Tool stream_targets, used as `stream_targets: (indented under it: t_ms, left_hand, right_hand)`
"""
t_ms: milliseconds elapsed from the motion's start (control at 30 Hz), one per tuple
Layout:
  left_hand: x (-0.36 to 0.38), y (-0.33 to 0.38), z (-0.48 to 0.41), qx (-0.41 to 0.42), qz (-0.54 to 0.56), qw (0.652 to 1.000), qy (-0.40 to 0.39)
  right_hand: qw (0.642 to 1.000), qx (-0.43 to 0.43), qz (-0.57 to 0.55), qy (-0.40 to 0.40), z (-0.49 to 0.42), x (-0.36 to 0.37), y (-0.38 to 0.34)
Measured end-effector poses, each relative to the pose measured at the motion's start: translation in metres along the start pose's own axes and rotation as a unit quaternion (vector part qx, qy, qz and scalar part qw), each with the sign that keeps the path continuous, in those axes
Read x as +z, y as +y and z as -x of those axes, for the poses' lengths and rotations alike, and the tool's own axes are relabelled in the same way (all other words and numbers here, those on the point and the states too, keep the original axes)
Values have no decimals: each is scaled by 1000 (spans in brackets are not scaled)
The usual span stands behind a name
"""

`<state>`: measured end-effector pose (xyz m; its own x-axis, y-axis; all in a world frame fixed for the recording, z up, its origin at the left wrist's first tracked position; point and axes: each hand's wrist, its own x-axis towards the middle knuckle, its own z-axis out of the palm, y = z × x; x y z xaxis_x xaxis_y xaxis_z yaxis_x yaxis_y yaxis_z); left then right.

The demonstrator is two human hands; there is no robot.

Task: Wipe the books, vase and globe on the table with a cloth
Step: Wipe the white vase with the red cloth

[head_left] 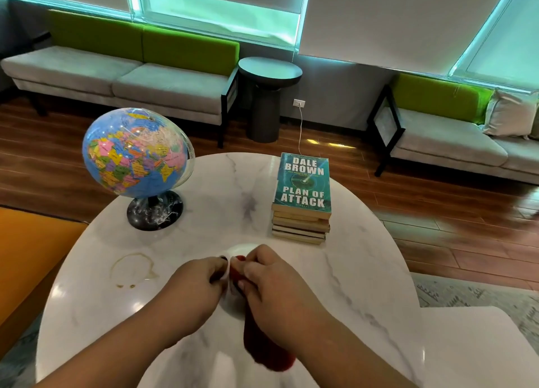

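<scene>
So the only container here is the glossy white vase (243, 249). It's standing front-middle on the round white marble-look table (364, 271), seen from almost straight above and mostly covered by the hands. A bit of the fuzzy dark red cloth (271, 349) shows right at its mouth, between the two hands, but I can't tell how deep it goes in, if at all. The rest of the cloth trails back toward the person under the right wrist.

The left hand (195, 285) is on the vase's left side, fingers (218, 269) curled round the rim, gripping it. The right hand (277, 279) is on the right side, fingers (253, 260) bunched tight on the cloth, holding it against the top of the vase.

Farther back, the multicoloured globe on a black round base (134, 151) sits at the table's back left, tilted on its axis and well apart from the vase. The stack of paperback books (302, 206) is at the back right with a teal "Plan of Attack" cover on top, near the vase but not touching it. There's also a brownish ring stain (132, 271) on the tabletop just left of the left hand
</scene>
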<state>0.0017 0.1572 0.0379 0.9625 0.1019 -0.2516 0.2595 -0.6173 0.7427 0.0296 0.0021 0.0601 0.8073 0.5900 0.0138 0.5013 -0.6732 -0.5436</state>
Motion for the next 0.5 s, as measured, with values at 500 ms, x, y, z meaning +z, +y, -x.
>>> stream_targets:
  t_ms: [500]
  left_hand:
    - [-8, -10, -2, -33, 29, 998, 42]
  right_hand:
    - [982, 148, -112, 27, 9, 1, 64]
